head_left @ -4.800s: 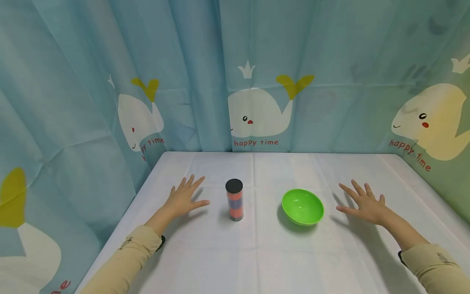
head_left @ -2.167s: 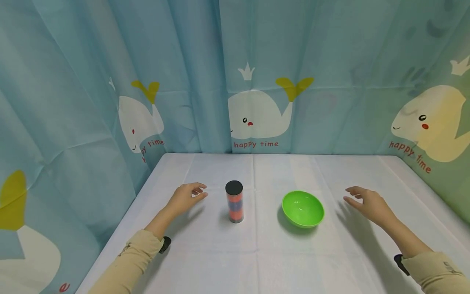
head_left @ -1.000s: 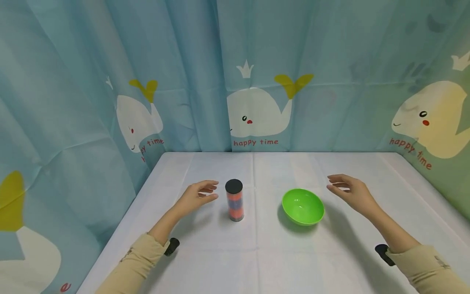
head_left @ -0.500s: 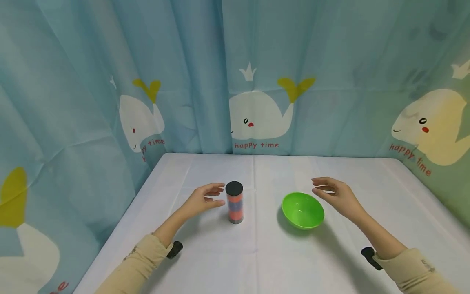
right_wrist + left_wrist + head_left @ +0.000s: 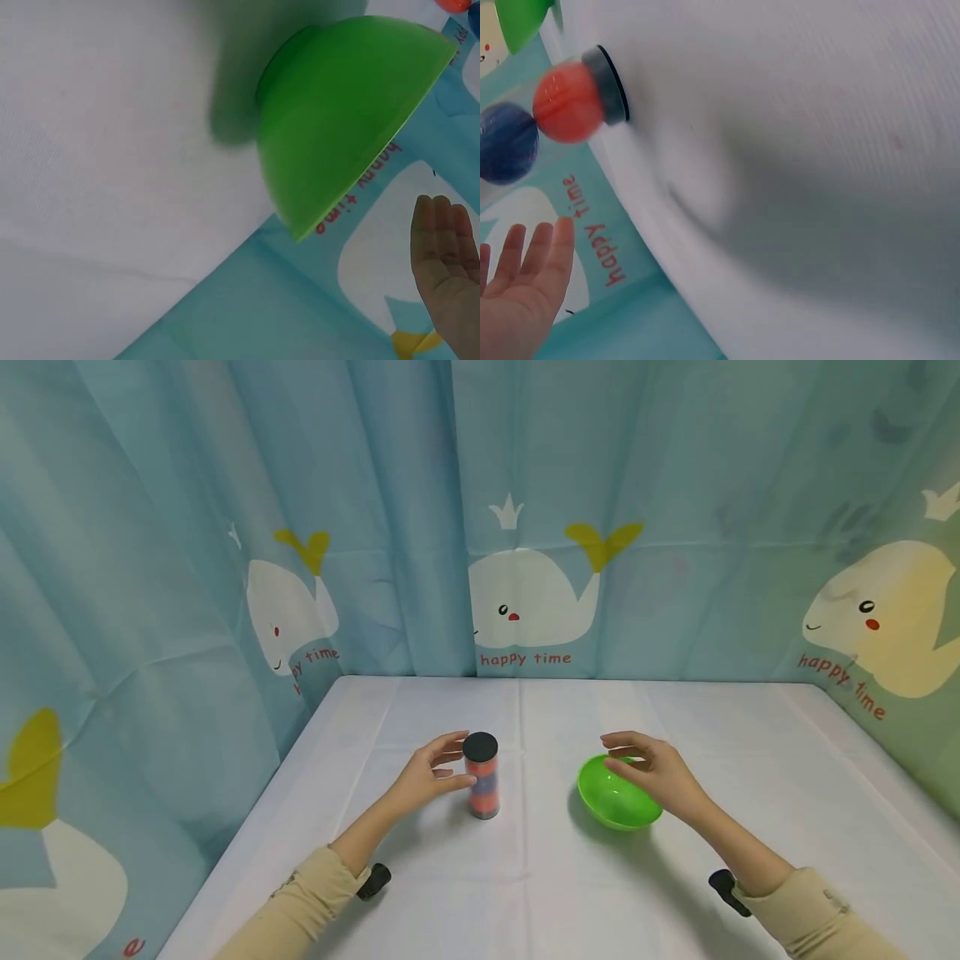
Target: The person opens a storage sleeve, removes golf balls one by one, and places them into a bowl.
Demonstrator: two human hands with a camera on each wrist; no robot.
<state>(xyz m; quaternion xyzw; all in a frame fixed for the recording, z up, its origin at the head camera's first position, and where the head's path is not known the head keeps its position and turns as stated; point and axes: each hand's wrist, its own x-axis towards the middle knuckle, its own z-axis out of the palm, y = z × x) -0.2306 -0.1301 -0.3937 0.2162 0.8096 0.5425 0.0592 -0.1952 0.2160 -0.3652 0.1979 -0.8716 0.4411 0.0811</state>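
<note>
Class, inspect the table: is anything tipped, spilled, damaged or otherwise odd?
Nothing stands out. The clear ball tube stands upright, its black lid on; the green bowl sits upright; no spill shows on the white tablecloth.

Room between — tube (image 5: 487, 788) left, bowl (image 5: 613, 800) right

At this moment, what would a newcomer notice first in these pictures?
Probably the bright green bowl, right of the middle on the white cloth in the head view, with the right hand above it. Next comes the upright, black-topped tube of red and blue balls, left of the bowl, with the left hand beside it. Behind, a white whale stands out on the blue curtain.
</note>
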